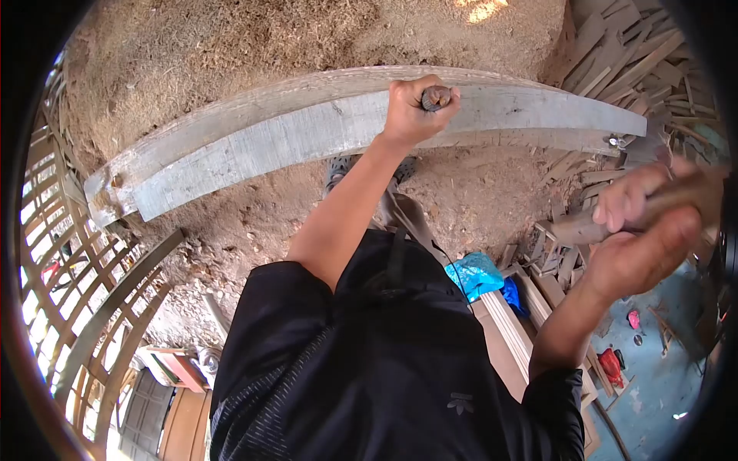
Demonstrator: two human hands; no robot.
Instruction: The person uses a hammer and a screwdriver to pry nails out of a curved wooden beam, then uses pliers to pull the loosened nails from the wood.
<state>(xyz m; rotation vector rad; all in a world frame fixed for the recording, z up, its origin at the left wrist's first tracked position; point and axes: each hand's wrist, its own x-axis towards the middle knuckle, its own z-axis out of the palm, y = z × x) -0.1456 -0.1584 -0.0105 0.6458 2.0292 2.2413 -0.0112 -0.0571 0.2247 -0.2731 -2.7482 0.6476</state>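
Observation:
My left hand [409, 114] is wrapped round an upright chisel [437, 97]. Only the round, worn brown end of its handle shows; the blade is hidden beneath my fist. That fist is over a long grey wooden beam [269, 146], which lies crosswise in front of me and looks bowed through the lens. Off to the right, my right hand [638, 257] is raised, its fingers closed round a thick wooden mallet [580, 229]. Motion blurs the mallet's far part and some of the fingers. The mallet is well apart from the chisel.
A sawdust heap [284, 34] rises behind the beam. Wood offcuts [630, 54] are piled at the upper right. A wooden lattice [65, 253] stands at the left. Near my right side are a bright blue bag [475, 274] and stacked boards [503, 330]. My shoes [338, 170] are close to the beam.

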